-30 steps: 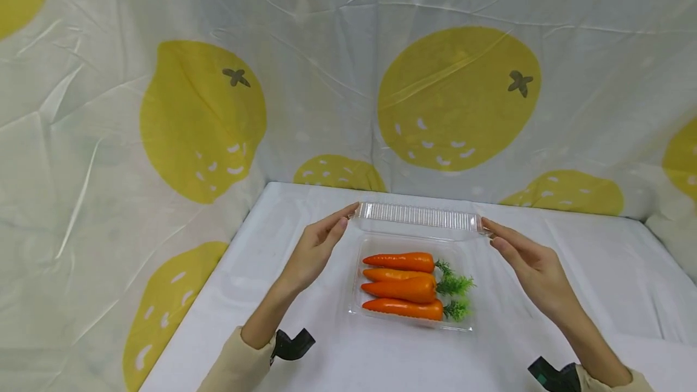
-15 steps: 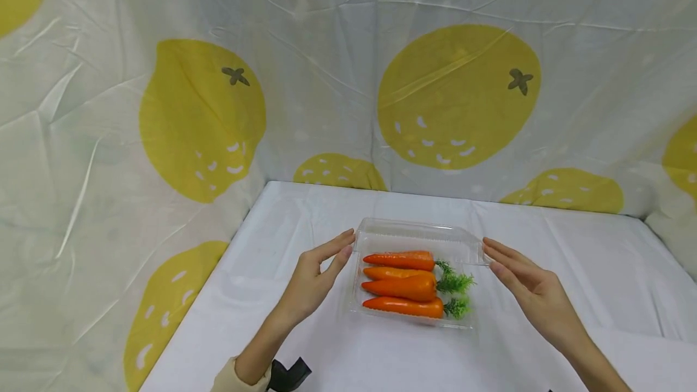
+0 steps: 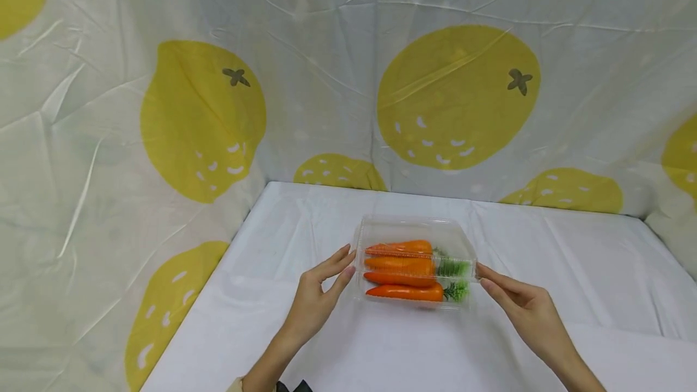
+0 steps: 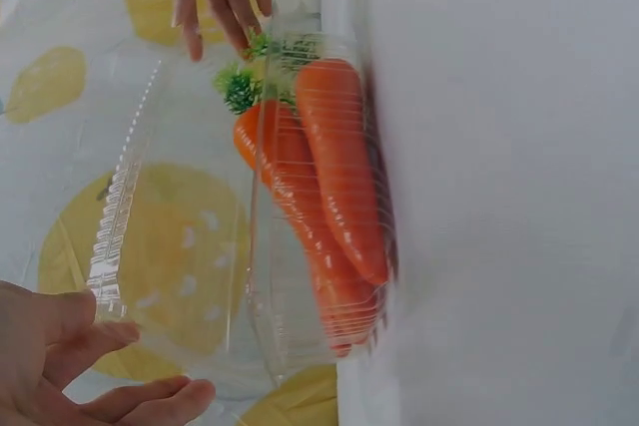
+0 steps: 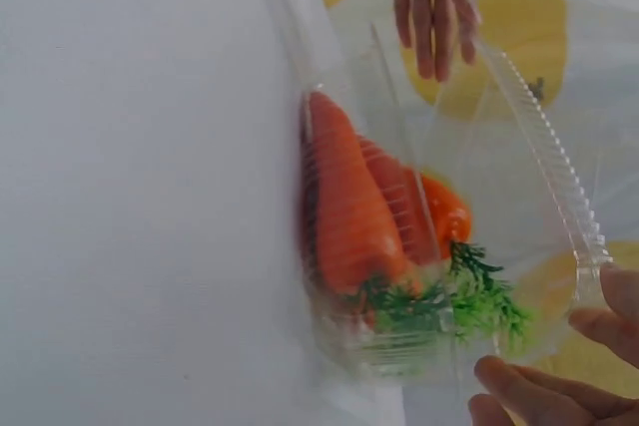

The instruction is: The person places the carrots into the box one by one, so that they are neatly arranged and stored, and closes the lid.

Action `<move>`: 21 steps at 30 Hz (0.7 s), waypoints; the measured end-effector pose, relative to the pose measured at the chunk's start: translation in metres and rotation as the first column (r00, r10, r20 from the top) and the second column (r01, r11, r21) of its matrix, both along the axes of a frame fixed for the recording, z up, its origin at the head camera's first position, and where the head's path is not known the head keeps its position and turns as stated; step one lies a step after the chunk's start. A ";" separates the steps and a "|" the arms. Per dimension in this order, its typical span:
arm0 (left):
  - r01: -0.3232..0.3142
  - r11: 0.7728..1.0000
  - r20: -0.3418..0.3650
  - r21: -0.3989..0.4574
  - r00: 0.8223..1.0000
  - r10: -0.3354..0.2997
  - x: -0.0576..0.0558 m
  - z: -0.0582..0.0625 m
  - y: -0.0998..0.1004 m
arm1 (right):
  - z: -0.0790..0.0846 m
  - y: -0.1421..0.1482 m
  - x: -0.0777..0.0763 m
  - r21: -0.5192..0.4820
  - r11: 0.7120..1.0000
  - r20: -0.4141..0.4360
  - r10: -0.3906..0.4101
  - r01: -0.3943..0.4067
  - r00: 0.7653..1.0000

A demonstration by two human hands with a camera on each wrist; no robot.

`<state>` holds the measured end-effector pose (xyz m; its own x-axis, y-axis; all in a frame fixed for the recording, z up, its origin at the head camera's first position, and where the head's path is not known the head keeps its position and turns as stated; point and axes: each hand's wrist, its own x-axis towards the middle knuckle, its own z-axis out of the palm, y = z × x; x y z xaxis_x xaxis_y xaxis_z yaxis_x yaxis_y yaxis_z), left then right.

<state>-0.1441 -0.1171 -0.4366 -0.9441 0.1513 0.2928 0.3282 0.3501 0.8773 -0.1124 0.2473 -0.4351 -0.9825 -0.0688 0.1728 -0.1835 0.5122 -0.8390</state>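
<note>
A clear plastic clamshell box stands in the middle of the white table, its ribbed base [image 3: 348,295] holding several orange carrots [image 3: 405,293] with green tops [image 3: 456,290] pointing right. Hinged at the far side, the lid [image 3: 411,227] slants over them, partly lowered, its front edge above the middle carrots. My left hand [image 3: 316,292] pinches the lid's left front corner between thumb and fingers. At the opposite corner, my right hand [image 3: 528,304] pinches the lid the same way. Both wrist views show the lid's ridged front edge [image 4: 118,221] raised apart from the base.
White cloth covers the table [image 3: 414,356]. Behind and to the left hangs a pale curtain [image 3: 321,77] printed with large yellow lemons, meeting the table's far edge. A black wrist mount [image 3: 301,387] shows by the left sleeve.
Both hands have swung the lid from upright down toward me, over the carrots. The box has shifted slightly away from me, and the carrots have moved with it.
</note>
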 end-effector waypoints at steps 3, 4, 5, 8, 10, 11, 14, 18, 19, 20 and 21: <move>-0.026 1.000 0.021 0.007 0.999 0.026 0.001 -0.009 0.001 | -0.008 -0.002 0.000 -0.020 1.000 0.019 -0.002 0.002 1.000; -0.033 0.999 0.028 0.007 0.999 0.033 0.002 -0.012 0.001 | -0.011 -0.002 -0.001 -0.018 1.000 0.023 -0.008 0.008 1.000; -0.038 0.999 0.036 0.007 0.999 0.037 0.002 -0.015 0.002 | -0.013 -0.003 -0.001 0.000 1.000 0.028 -0.023 0.023 0.999; -0.057 0.998 0.056 0.015 0.997 0.057 0.003 -0.023 0.004 | -0.018 -0.005 -0.003 0.045 0.997 0.035 -0.057 0.056 0.998; -0.068 0.998 0.058 0.019 0.996 0.066 0.003 -0.028 0.005 | -0.022 -0.007 -0.003 0.058 0.996 0.041 -0.074 0.072 0.996; -0.073 0.997 0.059 0.023 0.996 0.072 0.003 -0.031 0.006 | -0.023 -0.008 -0.003 0.058 0.995 0.050 -0.081 0.078 0.995; -0.083 0.996 0.061 0.045 0.995 0.080 0.002 -0.036 0.007 | -0.029 -0.011 -0.002 -0.031 0.997 0.072 -0.070 0.072 0.995; -0.069 0.992 0.093 0.110 0.994 0.059 0.000 -0.040 0.008 | -0.038 -0.015 -0.002 -0.168 0.983 0.055 -0.066 0.074 0.996; -0.068 0.989 0.103 0.131 0.993 0.055 -0.001 -0.041 0.008 | -0.040 -0.016 -0.003 -0.199 0.977 0.049 -0.066 0.074 0.997; -0.070 0.986 0.115 0.152 0.992 0.053 -0.002 -0.041 0.008 | -0.042 -0.017 -0.003 -0.220 0.972 0.047 -0.067 0.075 0.997; -0.075 0.982 0.129 0.171 0.990 0.053 -0.002 -0.042 0.007 | -0.043 -0.018 -0.003 -0.237 0.968 0.048 -0.069 0.079 0.996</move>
<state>-0.1462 -0.1099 -0.4786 -0.9807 0.0458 0.1900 0.1954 0.2047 0.9591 -0.1156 0.2298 -0.4785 -0.9896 0.0430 0.1370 -0.1174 0.3071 -0.9444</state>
